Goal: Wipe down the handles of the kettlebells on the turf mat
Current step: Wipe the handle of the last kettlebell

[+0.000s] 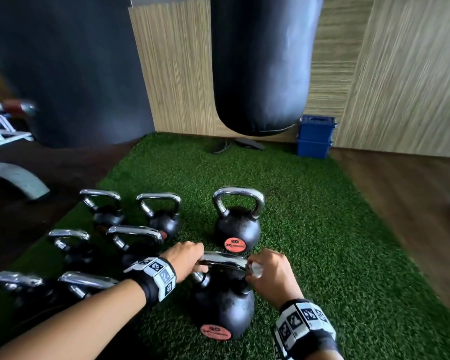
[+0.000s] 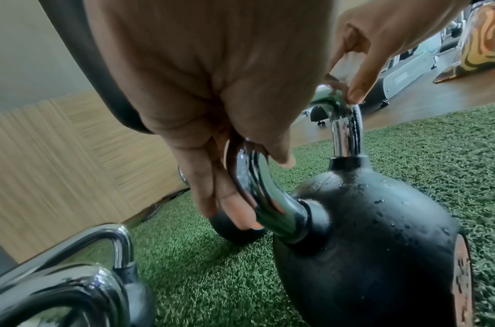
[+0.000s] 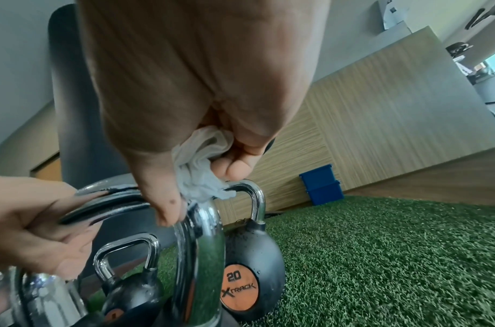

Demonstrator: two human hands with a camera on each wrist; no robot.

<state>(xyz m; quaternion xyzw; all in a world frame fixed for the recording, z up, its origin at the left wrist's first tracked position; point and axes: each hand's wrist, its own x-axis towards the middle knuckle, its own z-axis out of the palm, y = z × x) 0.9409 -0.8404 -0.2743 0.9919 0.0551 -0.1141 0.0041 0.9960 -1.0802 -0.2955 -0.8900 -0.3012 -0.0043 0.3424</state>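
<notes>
A black kettlebell point(image 1: 222, 305) with an orange label stands on the green turf mat point(image 1: 322, 229) right in front of me. My left hand point(image 1: 186, 258) grips the left end of its chrome handle point(image 1: 224, 259), fingers curled round the bar point(image 2: 257, 185). My right hand point(image 1: 269, 275) holds a crumpled white cloth point(image 3: 201, 177) against the handle's right bend point(image 3: 201, 247). Water drops sit on the kettlebell's body point(image 2: 366, 232). A second kettlebell marked 20 point(image 1: 237, 224) stands just behind it.
Several smaller kettlebells point(image 1: 138, 229) crowd the mat to my left. A black punching bag point(image 1: 263, 63) hangs over the mat's far end, with blue bins point(image 1: 315, 136) stacked by the wood-panel wall. Dark wooden floor point(image 1: 400, 203) borders the mat on the right.
</notes>
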